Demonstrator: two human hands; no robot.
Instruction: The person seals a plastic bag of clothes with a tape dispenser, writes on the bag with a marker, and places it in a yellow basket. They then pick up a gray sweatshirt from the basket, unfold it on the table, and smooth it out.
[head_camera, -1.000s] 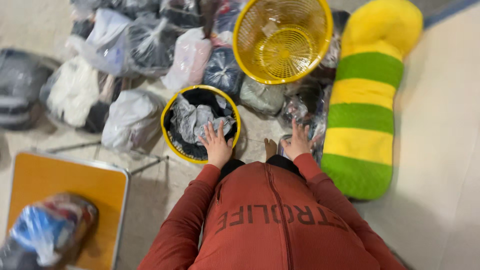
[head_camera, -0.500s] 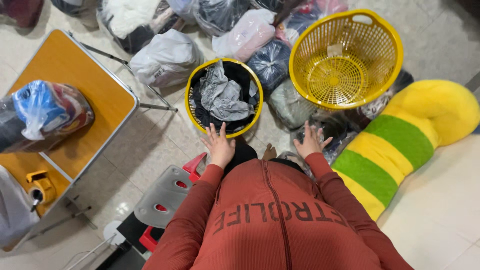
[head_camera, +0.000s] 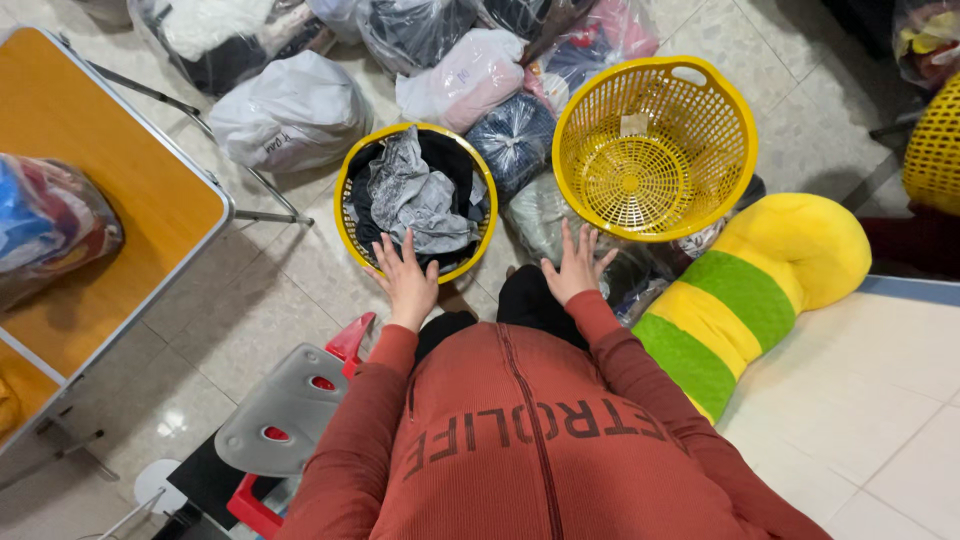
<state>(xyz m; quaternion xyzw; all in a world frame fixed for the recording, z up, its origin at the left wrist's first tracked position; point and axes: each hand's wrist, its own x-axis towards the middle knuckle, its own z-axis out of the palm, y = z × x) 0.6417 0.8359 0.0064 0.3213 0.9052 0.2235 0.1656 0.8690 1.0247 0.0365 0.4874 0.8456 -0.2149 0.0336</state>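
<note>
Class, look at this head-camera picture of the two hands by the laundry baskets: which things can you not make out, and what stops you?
- Lower layers in the full basket, head view: the grey garment covers them.
- Whether the left hand touches that basket's rim.
- What the right hand rests on: dark bags, unclear.
- Second yellow basket: cut off by the right edge.
- Bundle on the orange table: cut off by the left edge.

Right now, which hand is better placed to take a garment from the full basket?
Probably the left hand: its fingers lie on the rim of the full basket, beside the grey garment. The right hand rests below the empty basket.
</note>
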